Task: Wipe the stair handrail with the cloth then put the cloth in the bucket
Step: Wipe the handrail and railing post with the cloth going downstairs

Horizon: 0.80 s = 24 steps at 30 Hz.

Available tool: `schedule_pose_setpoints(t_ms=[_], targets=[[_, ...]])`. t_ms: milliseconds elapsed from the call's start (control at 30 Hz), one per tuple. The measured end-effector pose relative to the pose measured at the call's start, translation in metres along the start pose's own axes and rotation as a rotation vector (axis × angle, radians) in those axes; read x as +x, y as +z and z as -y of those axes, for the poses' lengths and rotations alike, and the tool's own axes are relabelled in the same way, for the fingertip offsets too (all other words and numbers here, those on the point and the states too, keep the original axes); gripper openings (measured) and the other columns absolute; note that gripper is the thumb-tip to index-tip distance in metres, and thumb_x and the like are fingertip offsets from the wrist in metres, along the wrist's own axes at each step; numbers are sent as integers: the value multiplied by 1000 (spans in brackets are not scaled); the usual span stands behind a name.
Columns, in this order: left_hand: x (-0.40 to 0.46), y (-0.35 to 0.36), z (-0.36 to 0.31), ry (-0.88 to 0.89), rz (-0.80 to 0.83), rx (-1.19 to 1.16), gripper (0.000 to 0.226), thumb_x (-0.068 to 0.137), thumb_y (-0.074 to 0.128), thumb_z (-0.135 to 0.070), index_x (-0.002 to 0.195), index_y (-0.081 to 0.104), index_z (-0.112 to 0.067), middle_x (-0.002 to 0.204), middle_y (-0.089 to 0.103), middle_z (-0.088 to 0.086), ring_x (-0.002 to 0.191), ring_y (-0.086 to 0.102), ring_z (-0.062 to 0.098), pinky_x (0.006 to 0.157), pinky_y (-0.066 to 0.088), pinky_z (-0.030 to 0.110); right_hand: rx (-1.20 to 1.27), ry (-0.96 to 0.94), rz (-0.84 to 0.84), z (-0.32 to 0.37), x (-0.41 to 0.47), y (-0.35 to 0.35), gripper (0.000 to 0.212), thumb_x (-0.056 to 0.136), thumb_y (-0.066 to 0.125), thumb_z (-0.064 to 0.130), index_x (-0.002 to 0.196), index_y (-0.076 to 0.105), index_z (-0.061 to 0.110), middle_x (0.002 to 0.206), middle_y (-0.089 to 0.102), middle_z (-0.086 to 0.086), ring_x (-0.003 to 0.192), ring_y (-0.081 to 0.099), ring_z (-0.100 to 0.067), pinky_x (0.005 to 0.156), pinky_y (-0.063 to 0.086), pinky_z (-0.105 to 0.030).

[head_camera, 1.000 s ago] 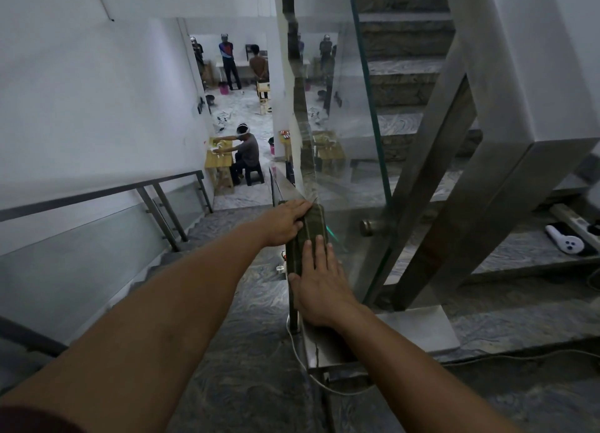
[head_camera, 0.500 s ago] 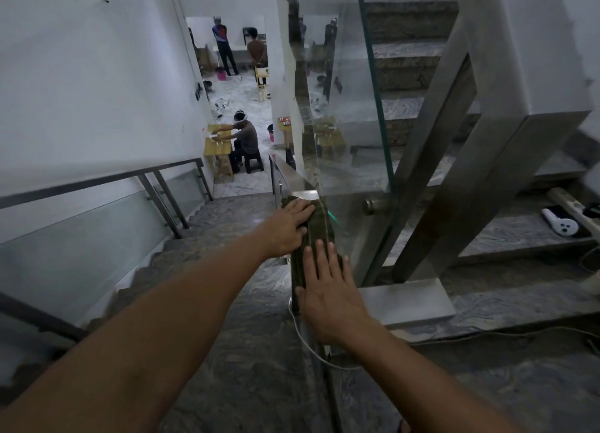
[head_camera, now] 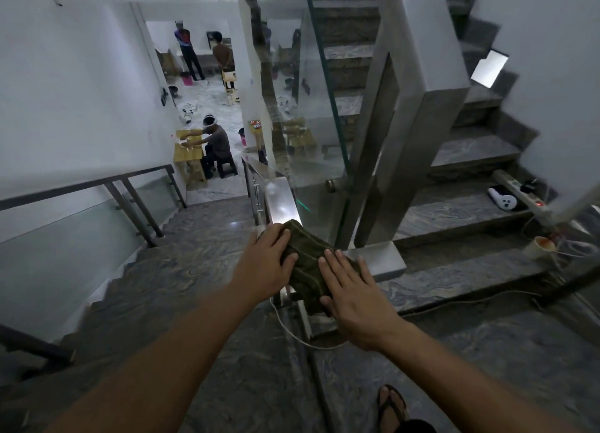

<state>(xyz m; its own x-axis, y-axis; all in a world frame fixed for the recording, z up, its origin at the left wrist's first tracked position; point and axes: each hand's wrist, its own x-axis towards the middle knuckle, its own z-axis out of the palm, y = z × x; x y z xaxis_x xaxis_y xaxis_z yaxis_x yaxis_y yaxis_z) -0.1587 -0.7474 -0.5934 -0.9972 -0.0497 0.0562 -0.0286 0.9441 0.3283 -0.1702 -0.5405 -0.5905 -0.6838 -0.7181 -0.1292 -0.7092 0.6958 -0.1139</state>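
On a dim stairwell landing, a person presses a dark green cloth (head_camera: 306,264) onto the top of a flat steel handrail (head_camera: 281,199) with both hands. The left hand (head_camera: 268,254) lies along the cloth's far left edge, its fingers (head_camera: 281,238) close together and curled lightly over the fabric; the right hand (head_camera: 349,291) rests flat on the near end, fingers (head_camera: 336,264) slightly spread. Neither pinches the cloth, which drapes over the rail's corner.

The risks appear modest but real. The polished rail looks slick, and a cloth held down only by flat palms could slide off the edge and drop onto the steps below. A white cable (head_camera: 292,330) loops just under the rail near the person's sandalled foot (head_camera: 391,406) and could snag a step. No bucket for the task can be picked out with certainty, so the last step may mean carrying the cloth some way.

Marbled grey stone covers the landing and the stairs (head_camera: 201,238). A glass panel (head_camera: 319,134) stands beside the rail, with a second flight rising to the right, where a power strip (head_camera: 519,190) and a paper cup (head_camera: 540,247) sit on the treads. Below, a seated person (head_camera: 216,145) works at a wooden bench (head_camera: 187,151).
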Motion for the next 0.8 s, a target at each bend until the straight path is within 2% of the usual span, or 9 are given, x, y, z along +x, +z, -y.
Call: schedule_pose_setpoints(t_ms=[100, 200, 300, 400, 500, 633, 700, 767, 800], targets=[[-14, 8, -26, -62, -28, -46, 62, 94, 34, -43, 145, 37, -6, 154, 35, 12, 143, 27, 30, 121, 18, 43, 6, 5, -72, -24, -9, 8, 64, 94, 9, 43, 151, 2, 16, 161, -2, -3, 148, -7, -19, 118, -12, -43], [-24, 16, -50, -104, -27, -65, 54, 99, 38, -35, 146, 35, -7, 158, 28, 12, 148, 18, 28, 121, 10, 38, -37, -19, -189, -49, -14, 17, 56, 95, 27, 35, 147, 27, 15, 154, 33, -6, 144, 24, -23, 115, 3, -43], [-28, 22, -71, -91, -11, -41, 54, 99, 37, -38, 146, 36, -11, 158, 29, 9, 148, 20, 25, 121, 17, 37, -27, -49, -289, -76, -18, 19, 50, 88, 53, 22, 137, 46, 15, 141, 54, -7, 133, 47, -25, 113, 19, -48], [-25, 27, -94, -25, 44, 25, 53, 100, 36, -37, 148, 32, -14, 159, 26, 6, 148, 22, 24, 117, 27, 38, -16, -32, -366, -94, -23, 14, 52, 74, 72, 6, 124, 61, 10, 127, 65, -11, 120, 59, -27, 109, 37, -53], [-12, 33, -115, 78, 99, 110, 51, 102, 36, -28, 150, 26, -12, 160, 24, 8, 147, 23, 27, 114, 31, 41, 13, 56, -372, -110, -30, 14, 54, 68, 73, -5, 120, 63, 7, 125, 65, -14, 113, 64, -31, 102, 40, -54], [7, 42, -137, 228, 133, 185, 53, 99, 40, -14, 150, 24, -8, 159, 24, 14, 147, 23, 30, 114, 30, 42, 88, 209, -403, -131, -43, 12, 51, 71, 63, -14, 118, 65, 7, 121, 67, -15, 111, 64, -33, 107, 32, -48], [15, 46, -149, 301, 153, 202, 54, 97, 38, -9, 149, 24, -5, 159, 23, 17, 147, 23, 32, 115, 28, 42, 121, 260, -416, -139, -54, 6, 44, 73, 63, -13, 111, 69, 8, 110, 72, -16, 105, 67, -34, 104, 39, -50], [25, 49, -159, 368, 165, 251, 55, 97, 38, -7, 149, 23, -4, 159, 21, 17, 147, 22, 32, 116, 26, 41, 184, 304, -417, -145, -69, 0, 38, 76, 66, -6, 109, 71, 12, 100, 75, -13, 90, 69, -32, 85, 53, -43], [31, 51, -163, 390, 169, 279, 56, 97, 39, -7, 150, 21, -6, 160, 19, 16, 147, 21, 30, 116, 27, 41, 214, 319, -427, -149, -77, -1, 36, 76, 67, -2, 109, 72, 14, 94, 76, -11, 83, 70, -31, 74, 54, -39]])
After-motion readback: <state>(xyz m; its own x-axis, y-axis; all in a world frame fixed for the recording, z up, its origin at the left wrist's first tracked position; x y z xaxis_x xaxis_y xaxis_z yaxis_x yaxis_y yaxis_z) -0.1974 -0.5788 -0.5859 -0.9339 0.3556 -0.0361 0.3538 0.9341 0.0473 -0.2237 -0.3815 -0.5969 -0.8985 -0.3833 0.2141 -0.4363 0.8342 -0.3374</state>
